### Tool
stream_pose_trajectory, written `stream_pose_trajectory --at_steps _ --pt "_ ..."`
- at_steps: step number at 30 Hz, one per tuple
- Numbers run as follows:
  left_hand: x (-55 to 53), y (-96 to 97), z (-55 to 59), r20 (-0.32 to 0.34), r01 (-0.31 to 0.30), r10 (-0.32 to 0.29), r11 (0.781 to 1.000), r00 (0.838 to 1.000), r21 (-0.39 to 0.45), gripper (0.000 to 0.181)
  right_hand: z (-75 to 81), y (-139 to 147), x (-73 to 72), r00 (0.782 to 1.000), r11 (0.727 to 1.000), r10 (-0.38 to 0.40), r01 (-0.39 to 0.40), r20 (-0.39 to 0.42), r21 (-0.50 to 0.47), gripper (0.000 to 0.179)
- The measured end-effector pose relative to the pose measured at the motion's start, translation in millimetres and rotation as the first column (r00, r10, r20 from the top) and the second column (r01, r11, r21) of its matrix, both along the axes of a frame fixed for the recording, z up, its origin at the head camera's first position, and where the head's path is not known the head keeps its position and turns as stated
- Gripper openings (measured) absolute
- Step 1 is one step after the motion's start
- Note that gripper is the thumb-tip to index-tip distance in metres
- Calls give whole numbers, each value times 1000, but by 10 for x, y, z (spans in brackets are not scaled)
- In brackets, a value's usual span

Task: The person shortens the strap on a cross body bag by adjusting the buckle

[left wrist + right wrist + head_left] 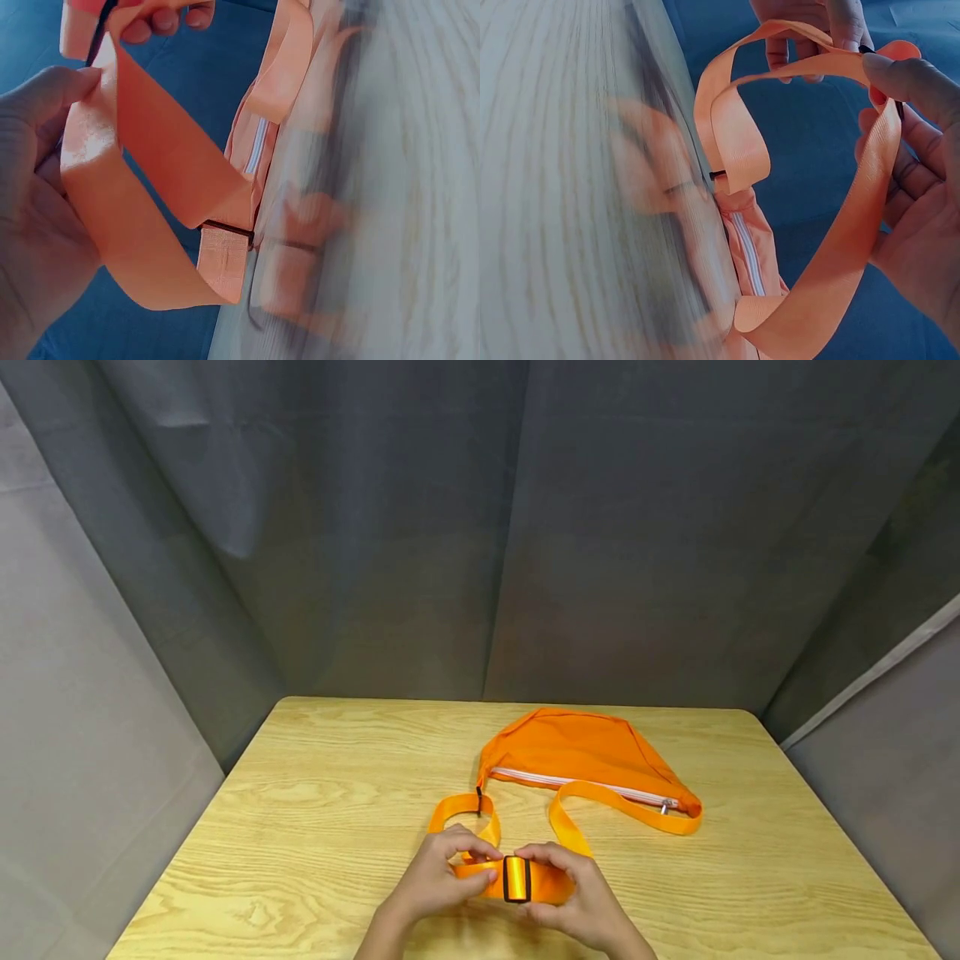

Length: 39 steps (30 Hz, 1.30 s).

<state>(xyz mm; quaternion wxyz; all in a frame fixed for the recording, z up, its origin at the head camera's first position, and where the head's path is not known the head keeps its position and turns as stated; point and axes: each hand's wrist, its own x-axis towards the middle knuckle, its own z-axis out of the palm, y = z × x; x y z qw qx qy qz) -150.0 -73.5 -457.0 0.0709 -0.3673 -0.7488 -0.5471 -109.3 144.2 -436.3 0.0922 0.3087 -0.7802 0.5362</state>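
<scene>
Orange strap [142, 232] pinched in left hand [439, 878], buckle [528, 879] in right hand [585, 897], bag [573, 747] beyond loose loops [569, 836], curtain [390, 543] behind.

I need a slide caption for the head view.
Left hand and right hand hold an orange strap near its buckle, the bag lying behind on a table.

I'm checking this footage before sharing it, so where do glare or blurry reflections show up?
Head view: shine on the strap at the buckle; left wrist view: pale strap highlight, smeared orange reflection on the tabletop; right wrist view: similar blurry reflection.
</scene>
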Motion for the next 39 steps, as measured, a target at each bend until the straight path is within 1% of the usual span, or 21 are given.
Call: stream_pose_trajectory --at_steps 2,5,7,9,12,15,17,19,21,23,25,27,29,31,32,34,36,39 --pt "-27 -18 -85 24 -2 3 1000 1000 -4 13 3 2 5 1000 1000 -4 4 -7 5 51" --pt "-17 -42 -78 44 -16 16 1000 999 -6 12 -12 -5 -2 1000 1000 -5 5 -28 9 51" --pt "-12 -49 -59 42 -27 27 1000 999 -8 14 -70 5 -20 999 1000 -18 18 -42 20 51" --pt "9 -46 -13 31 -30 31 1000 999 -8 15 -155 36 -35 998 998 -41 43 -51 39 52" --pt "64 -64 98 30 -30 30 999 999 -13 15 -291 95 -53 996 996 -68 71 -54 60 53" --pt "120 -98 209 76 -53 56 998 996 -34 13 -346 152 -50 998 997 -68 69 -14 44 51" --pt "127 -127 243 119 -82 88 995 989 -58 12 -352 177 -54 998 998 -54 53 20 23 49" --pt "120 -152 258 142 -108 118 991 983 -74 11 -342 189 -64 998 999 -38 38 53 5 48" --pt "102 -163 245 138 -121 130 990 982 -75 11 -326 197 -78 997 1000 -30 30 67 6 48" --pt "80 -151 199 101 -130 136 990 986 -61 12 -307 204 -95 997 999 -31 30 72 15 48" --pt "51 -125 115 30 -128 130 991 991 -36 16 -282 214 -103 996 999 -36 34 78 22 49" --pt "30 -85 18 -30 -116 115 993 993 -23 23 -271 220 -108 996 999 -44 42 80 28 49" --pt "24 -42 -73 -58 -94 93 995 994 -29 32 -279 216 -112 996 999 -40 37 84 39 49" --pt "29 3 -132 -38 -56 55 997 998 -48 41 -306 197 -116 997 998 -27 24 74 52 48" --pt "36 26 -143 -14 -40 39 998 999 -57 45 -322 182 -121 998 998 -20 16 65 58 48" --pt "50 60 -148 14 -18 19 998 1000 -66 50 -350 147 -132 998 998 -5 1 56 69 47" --pt "68 78 -115 39 -1 3 999 999 -52 53 -368 114 -139 998 997 1 -5 57 72 49" --pt "105 77 0 26 0 2 999 1000 -43 53 -362 96 -142 996 996 -12 5 85 86 53"
